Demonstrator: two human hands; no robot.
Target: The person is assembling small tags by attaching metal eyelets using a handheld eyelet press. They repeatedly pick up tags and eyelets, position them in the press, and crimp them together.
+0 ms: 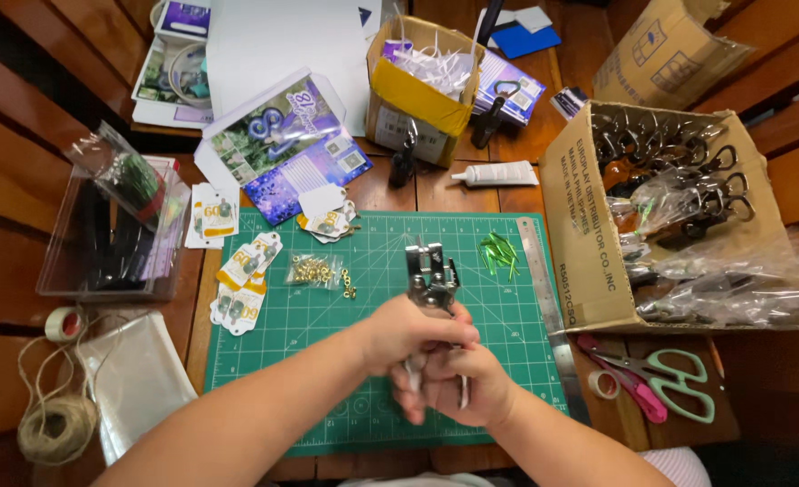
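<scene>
A metal punch tool stands upright over a green cutting mat, its handles gripped low down by both of a person's hands. The left hand is closed around the handles from above, and the right hand is wrapped around them just beneath; motion blur makes it hard to tell how tightly the fingers press.

On the mat just left of the tool lies a small clear bag of brass eyelets, with a few loose ones beside it. Printed paper tags overlap the mat's left edge, and green slips lie near a steel ruler along its right edge.

The mat sits on a slatted wooden table. To the right, an open cardboard box holds more tools in plastic bags, with scissors in green and pink handles just below it. A smaller yellow-lined box of white strips stands at the far side, near a white tube. At left are a clear plastic bin, a ball of twine and a roll of tape.
</scene>
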